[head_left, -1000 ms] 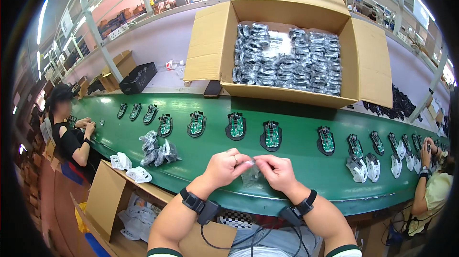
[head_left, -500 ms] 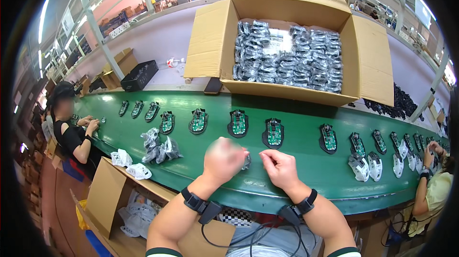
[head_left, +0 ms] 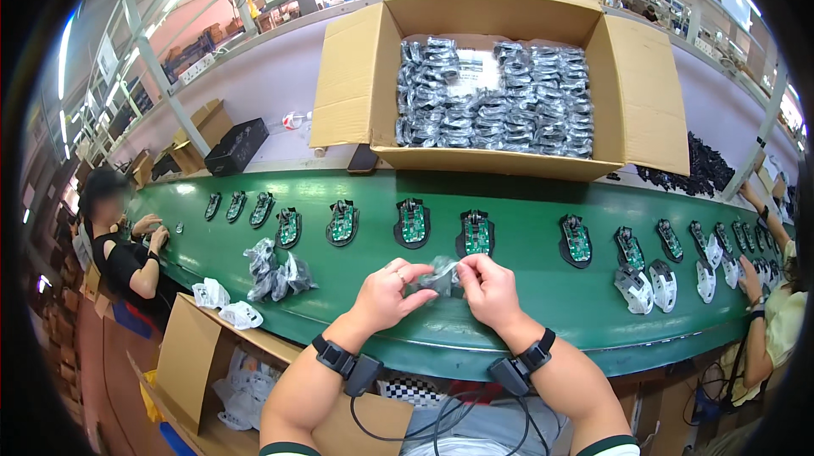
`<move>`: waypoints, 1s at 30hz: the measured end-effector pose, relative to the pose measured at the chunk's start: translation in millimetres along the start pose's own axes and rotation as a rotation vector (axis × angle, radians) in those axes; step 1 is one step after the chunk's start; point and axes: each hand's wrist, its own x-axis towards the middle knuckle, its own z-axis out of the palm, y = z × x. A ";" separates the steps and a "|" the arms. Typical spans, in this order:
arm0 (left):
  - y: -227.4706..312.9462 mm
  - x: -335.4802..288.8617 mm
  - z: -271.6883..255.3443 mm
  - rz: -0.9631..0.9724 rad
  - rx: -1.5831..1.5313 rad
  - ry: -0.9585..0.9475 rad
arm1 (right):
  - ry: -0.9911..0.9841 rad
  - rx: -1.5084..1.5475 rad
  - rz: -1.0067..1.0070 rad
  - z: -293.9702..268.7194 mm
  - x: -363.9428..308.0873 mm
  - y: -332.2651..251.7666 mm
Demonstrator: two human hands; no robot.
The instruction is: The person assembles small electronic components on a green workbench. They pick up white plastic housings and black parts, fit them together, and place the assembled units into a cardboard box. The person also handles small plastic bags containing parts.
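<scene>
A small clear plastic bag [head_left: 442, 274] with something greyish in it is held up over the near part of the green belt. My left hand [head_left: 390, 295] curls its thumb and index finger round the bag's left side. The thumb and fingertips of my right hand [head_left: 492, 290] pinch its right edge. What is inside is too blurred to name. Just beyond my hands, a mouse base with a green circuit board [head_left: 476, 235] lies on the belt, and a similar mouse base [head_left: 412, 223] sits to its left. Several bagged parts [head_left: 276, 273] are heaped to the left of my hands.
A large open carton [head_left: 509, 163] full of bagged parts stands behind the belt [head_left: 526, 346]. White mouse shells [head_left: 664, 286] lie at right, others [head_left: 241, 315] on a carton at lower left. Black parts [head_left: 699, 169] are piled far right. One co-worker [head_left: 119, 244] sits left, another [head_left: 767, 337] right.
My hands have come together on the plastic bag, the left opening from a blurred closed shape and the right reaching to the bag's edge. The view has shifted slightly.
</scene>
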 end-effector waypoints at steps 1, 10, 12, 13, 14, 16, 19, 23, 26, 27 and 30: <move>-3.1 -0.8 2.0 -0.009 -0.014 -0.005 | 0.008 0.022 0.033 -2.4 1.8 -0.7; -3.4 6.9 -11.5 0.232 0.324 0.395 | 0.205 -0.126 -0.491 0.6 14.9 -8.2; -3.7 5.5 -8.1 0.226 0.327 0.404 | 0.134 -0.162 -0.393 1.8 17.0 -2.3; -5.9 9.0 -8.7 0.229 0.323 0.423 | 0.162 -0.153 -0.404 -4.3 23.5 -16.4; -7.8 12.1 -9.8 0.234 0.319 0.443 | 0.149 -0.166 -0.398 -3.0 24.8 -14.3; -10.3 14.0 -9.3 0.225 0.302 0.449 | 0.130 -0.199 -0.372 -1.7 21.4 -10.0; -9.4 16.4 -9.0 0.274 0.264 0.421 | 0.136 -0.145 -0.403 -12.5 19.1 -21.6; -1.6 18.4 -4.4 0.403 0.182 0.416 | 0.211 -0.051 -0.432 -17.1 16.8 -14.0; 0.3 10.9 -2.9 0.413 0.085 0.309 | 0.138 0.006 -0.343 -22.8 14.4 -16.8; -0.7 10.9 -5.0 0.454 0.076 0.273 | 0.118 -0.005 -0.367 -24.1 15.6 -17.5; 5.9 15.0 -2.8 0.451 0.109 0.307 | 0.150 0.072 -0.295 -23.3 16.8 -5.5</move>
